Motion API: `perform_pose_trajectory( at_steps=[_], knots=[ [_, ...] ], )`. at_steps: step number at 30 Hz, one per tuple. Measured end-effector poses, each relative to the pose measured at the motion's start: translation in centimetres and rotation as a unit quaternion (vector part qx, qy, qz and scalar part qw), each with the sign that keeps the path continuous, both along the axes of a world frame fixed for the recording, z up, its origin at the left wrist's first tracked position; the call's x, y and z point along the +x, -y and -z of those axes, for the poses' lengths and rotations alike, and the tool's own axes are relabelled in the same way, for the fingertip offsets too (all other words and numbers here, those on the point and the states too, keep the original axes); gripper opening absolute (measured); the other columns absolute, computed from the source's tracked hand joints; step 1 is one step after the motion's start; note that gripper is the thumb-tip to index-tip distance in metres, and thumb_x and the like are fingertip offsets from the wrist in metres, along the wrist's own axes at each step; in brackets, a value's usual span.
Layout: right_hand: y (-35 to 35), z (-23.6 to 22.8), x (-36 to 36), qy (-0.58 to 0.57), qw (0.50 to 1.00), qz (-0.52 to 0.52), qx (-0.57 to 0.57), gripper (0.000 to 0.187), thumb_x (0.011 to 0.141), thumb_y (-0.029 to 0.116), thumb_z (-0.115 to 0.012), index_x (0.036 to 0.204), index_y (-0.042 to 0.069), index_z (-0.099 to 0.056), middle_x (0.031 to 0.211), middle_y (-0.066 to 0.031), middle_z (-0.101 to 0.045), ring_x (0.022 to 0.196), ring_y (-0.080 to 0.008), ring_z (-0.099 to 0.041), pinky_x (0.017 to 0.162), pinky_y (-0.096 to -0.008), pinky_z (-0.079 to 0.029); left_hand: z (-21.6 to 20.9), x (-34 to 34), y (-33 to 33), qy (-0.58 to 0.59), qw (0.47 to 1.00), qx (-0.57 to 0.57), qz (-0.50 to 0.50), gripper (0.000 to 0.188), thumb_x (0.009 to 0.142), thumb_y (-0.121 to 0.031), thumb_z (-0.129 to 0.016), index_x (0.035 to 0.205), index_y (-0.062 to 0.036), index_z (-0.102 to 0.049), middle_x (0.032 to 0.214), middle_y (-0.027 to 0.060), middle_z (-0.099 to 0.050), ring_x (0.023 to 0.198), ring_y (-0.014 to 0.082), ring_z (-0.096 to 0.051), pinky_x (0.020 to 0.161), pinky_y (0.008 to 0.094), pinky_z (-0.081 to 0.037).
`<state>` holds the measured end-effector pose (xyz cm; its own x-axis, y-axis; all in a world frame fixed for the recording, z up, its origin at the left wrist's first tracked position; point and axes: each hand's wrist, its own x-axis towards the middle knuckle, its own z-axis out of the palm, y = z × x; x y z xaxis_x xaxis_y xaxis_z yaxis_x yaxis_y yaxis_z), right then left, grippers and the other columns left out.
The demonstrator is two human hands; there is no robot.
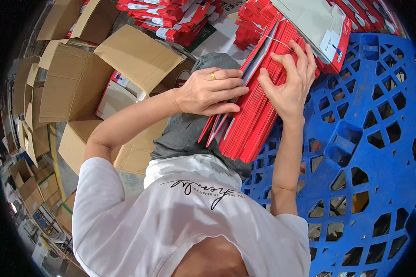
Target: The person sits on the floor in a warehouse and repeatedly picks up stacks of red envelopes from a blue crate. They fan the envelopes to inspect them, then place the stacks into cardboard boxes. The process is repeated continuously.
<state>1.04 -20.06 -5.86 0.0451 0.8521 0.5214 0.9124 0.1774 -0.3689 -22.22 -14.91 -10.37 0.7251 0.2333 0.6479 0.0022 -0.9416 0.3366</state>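
Red card makes up the thick stack of folders (256, 122) between your two hands in the head view, slanting over your lap. Your left hand (212, 90) — gold ring (212, 75) on one finger — lies along the near-left edge, fingers stretched out over the stack's side; whether it is clamped on anything, you cannot tell from here. Your right hand (289, 78) arches over the stack's right side, thumb and fingers spread apart. The two hands are apart, the folders between them. A thin pale band (278, 42) crosses the stack's upper end, close by your right fingertips; whether they touch it is unclear. Some folders fan loose at the lower end, below your left hand.

Beyond your right hand, a grey and red pile (316, 30) stands near the blue plastic pallet (342, 111), which spreads out right of that hand. Left of your left hand sits a cardboard box (81, 85), flaps spread, with packs (115, 99) inside. More red bundles (171, 18) lie beyond both hands.
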Motion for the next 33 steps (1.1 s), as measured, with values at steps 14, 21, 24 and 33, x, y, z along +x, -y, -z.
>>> perform_pose_trajectory(
  at_steps=[14, 21, 24, 33],
  knots=[
    [-0.5, 0.7, -0.3, 0.014, 1.000, 0.000, 0.012, 0.036, 0.077, 0.041, -0.087, 0.089, 0.011, -0.072, 0.145, -0.0160, -0.054, 0.147, -0.0440, -0.034, 0.115, -0.0593, -0.028, 0.3, 0.1, 0.8, 0.033, 0.999, -0.038, -0.002, 0.042, 0.085, -0.027, -0.082, 0.115, 0.0012, -0.071, 0.125, 0.0167, -0.069, 0.120, 0.0344, -0.068, 0.096, 0.0443, -0.060],
    [0.0, 0.9, 0.1, 0.024, 1.000, 0.008, 0.000, 0.039, 0.078, 0.042, -0.087, 0.098, 0.012, -0.074, 0.146, -0.0166, -0.053, 0.146, -0.0436, -0.036, 0.115, -0.0587, -0.029, -0.2, -0.8, -0.7, -0.041, 0.998, 0.046, -0.008, 0.037, 0.086, -0.029, -0.081, 0.110, -0.0020, -0.072, 0.118, 0.0140, -0.070, 0.116, 0.0307, -0.069, 0.088, 0.0423, -0.059],
    [0.5, -0.4, 0.1, -0.014, 0.998, -0.064, -0.013, 0.034, 0.089, 0.030, -0.078, 0.119, 0.014, -0.075, 0.148, -0.0168, -0.051, 0.144, -0.0415, -0.039, 0.115, -0.0564, -0.032, -1.1, -0.9, -0.4, -0.024, 0.993, -0.099, -0.066, 0.058, 0.086, -0.039, -0.080, 0.127, -0.0017, -0.064, 0.111, 0.0142, -0.064, 0.117, 0.0335, -0.064, 0.087, 0.0410, -0.055],
    [2.3, -2.8, 1.1, 0.195, 0.969, -0.089, -0.126, 0.079, 0.083, -0.007, -0.055, 0.150, 0.034, -0.056, 0.157, -0.0119, -0.044, 0.145, -0.0363, -0.041, 0.119, -0.0536, -0.033, -0.4, -0.5, 0.5, -0.022, 0.895, -0.430, -0.114, 0.122, 0.071, -0.049, -0.093, 0.160, -0.0044, -0.022, 0.144, 0.0278, -0.044, 0.138, 0.0399, -0.047, 0.118, 0.0459, -0.039]
  ],
)
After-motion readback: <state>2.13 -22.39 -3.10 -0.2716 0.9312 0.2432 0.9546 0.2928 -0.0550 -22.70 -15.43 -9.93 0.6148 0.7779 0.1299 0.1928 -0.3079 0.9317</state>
